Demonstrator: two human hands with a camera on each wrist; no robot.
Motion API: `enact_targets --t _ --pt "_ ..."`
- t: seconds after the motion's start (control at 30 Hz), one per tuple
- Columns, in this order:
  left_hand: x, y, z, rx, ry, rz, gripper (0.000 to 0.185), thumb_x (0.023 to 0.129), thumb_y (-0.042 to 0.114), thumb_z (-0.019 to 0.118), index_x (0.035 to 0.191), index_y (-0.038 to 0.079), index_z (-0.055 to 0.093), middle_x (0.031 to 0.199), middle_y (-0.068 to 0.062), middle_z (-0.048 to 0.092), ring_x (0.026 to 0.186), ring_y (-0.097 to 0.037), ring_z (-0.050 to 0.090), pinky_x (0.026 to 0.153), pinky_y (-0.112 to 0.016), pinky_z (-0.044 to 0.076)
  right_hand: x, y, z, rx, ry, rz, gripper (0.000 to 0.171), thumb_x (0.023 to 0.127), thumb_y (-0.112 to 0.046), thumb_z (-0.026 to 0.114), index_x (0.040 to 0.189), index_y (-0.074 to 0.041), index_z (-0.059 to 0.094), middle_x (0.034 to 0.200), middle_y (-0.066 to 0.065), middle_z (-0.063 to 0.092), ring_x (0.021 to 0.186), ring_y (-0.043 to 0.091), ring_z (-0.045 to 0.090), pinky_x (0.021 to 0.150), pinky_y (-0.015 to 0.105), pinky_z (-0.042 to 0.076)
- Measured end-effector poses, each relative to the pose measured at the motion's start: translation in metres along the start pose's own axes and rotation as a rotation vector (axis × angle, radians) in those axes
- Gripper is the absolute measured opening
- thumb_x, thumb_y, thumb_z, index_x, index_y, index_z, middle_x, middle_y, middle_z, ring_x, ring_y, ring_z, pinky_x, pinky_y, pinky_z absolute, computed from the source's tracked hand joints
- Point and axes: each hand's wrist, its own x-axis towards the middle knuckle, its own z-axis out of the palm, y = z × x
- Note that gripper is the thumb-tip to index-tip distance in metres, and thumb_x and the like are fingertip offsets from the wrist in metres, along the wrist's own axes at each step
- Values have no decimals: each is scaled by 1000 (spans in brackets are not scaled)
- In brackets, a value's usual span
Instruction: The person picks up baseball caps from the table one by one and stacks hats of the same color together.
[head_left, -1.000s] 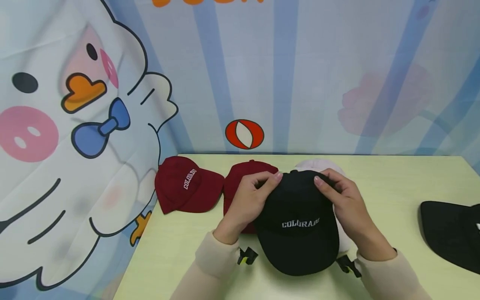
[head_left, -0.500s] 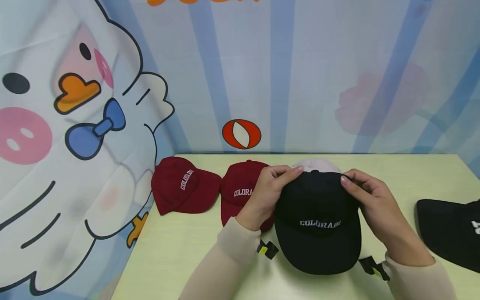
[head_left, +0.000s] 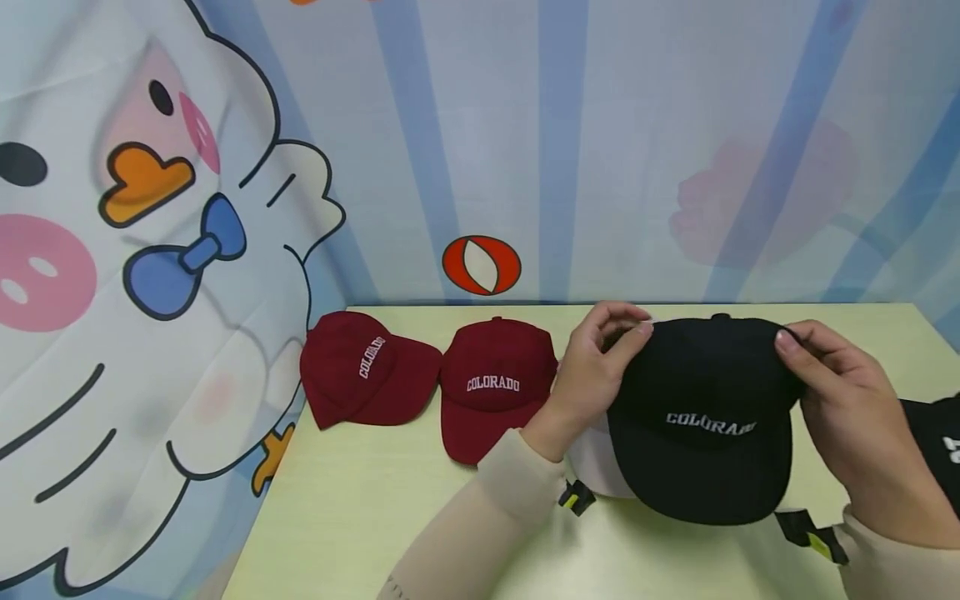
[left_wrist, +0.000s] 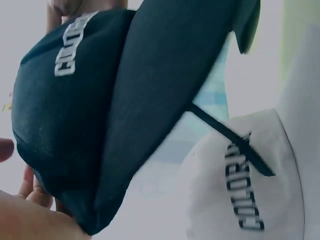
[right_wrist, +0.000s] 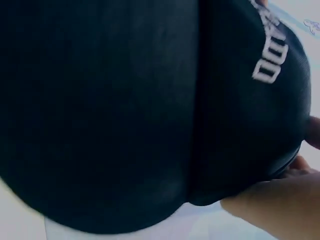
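Note:
A black baseball cap [head_left: 701, 417] with white COLORADO lettering is held up between both hands, its brim pointing down toward the person. My left hand [head_left: 592, 371] pinches the crown's left side, thumb in front. On the opposite side my right hand [head_left: 855, 400] pinches the crown the same way. Behind the black cap, a white cap [left_wrist: 250, 200] with dark COLORADO lettering is mostly hidden in the head view; part of its brim [head_left: 600, 462] shows below the left hand. The right wrist view is largely filled by the black brim [right_wrist: 100, 115].
Two dark red COLORADO caps, one at the left [head_left: 367, 371] and one nearer the middle [head_left: 495, 387], lie side by side on the pale yellow table [head_left: 360, 508]. Another black cap [head_left: 933, 433] lies at the right edge, partly behind the right hand. A cartoon-printed cloth [head_left: 487, 150] hangs behind.
Both hands have carried the black cap to the right and slightly up. The middle red cap is now uncovered, and the white cap's brim shows on the left of the black one.

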Motion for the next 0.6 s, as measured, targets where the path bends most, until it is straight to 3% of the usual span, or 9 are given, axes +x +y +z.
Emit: enact_targets --t 0.13,0.27,0.47,0.6 --pt "3 -1 16 13 -75 59 34 106 14 55 138 2 58 140 -18 60 121 0 57 109 -23 45 -3 -8 -9 -90 147 7 14 109 -17 51 115 -9 61 111 -3 50 105 6 49 97 18 30" --pt "5 -6 29 -5 -141 62 39 108 16 52 144 5 56 148 -12 56 130 1 51 114 -22 41 -5 -14 -16 -182 262 -4 15 109 -21 51 114 -13 62 112 -6 51 107 5 47 93 15 31" --pt "10 -20 49 -142 -214 -29 44 111 22 44 153 10 49 157 -8 51 133 1 53 113 -18 40 -6 -11 -34 -201 289 -77 16 109 -16 49 115 -14 64 107 -7 54 101 5 48 90 16 29" --pt "12 -30 61 -114 -235 -65 49 112 28 39 158 12 43 164 1 43 149 1 34 123 -19 25 -5 -8 -49 -147 289 -131 15 108 -12 50 112 -11 65 102 -5 56 96 7 49 88 16 33"
